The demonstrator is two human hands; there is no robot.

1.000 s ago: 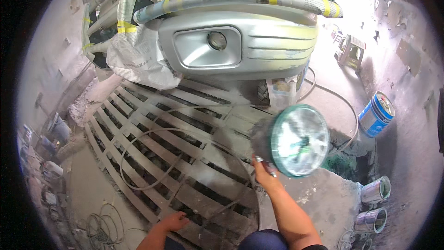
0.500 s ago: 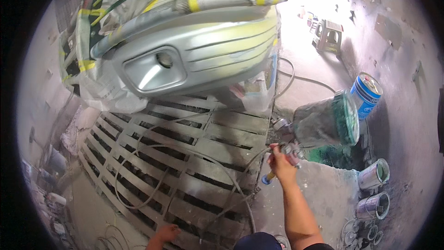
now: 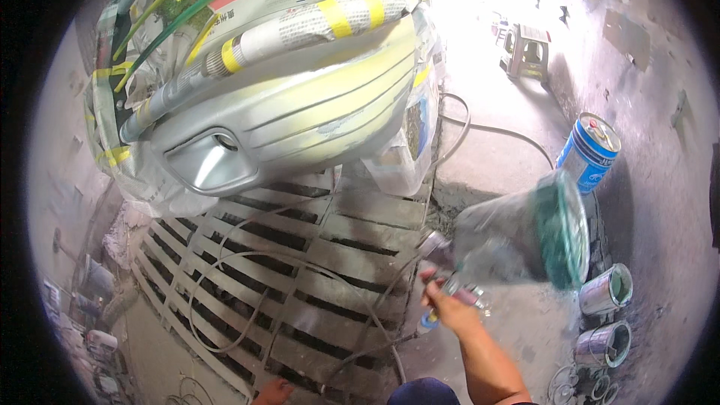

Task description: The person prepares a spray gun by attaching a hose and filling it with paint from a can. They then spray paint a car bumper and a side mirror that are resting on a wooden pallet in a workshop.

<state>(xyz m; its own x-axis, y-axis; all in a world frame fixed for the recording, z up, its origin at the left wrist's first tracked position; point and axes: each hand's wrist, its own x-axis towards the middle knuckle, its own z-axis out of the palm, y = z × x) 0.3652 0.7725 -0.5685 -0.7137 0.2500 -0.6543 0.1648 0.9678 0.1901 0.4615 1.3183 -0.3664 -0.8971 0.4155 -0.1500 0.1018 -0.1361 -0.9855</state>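
Note:
My right hand is closed around the handle of a spray gun, at the right of the picture. The gun carries a large, smeared see-through paint cup with a green rim, tilted to the right and blurred. At the lower edge, my left hand shows only in part above the slatted floor, its fingers apart and nothing visible in them. Ahead on the left is a silver bumper-like panel with ribs, pale yellow patches and a recessed opening. Newspaper wrapping with yellow tape covers the parts above it.
A thin hose loops over the wooden slats. Beneath the panel stands a clear plastic bin. Along the right wall are a blue can, two open paint tins, and, farther back, a small stool.
My right hand, with the spray gun, has moved slightly down and left. The view has shifted, so the panel appears farther left. My left hand sits lower in the picture.

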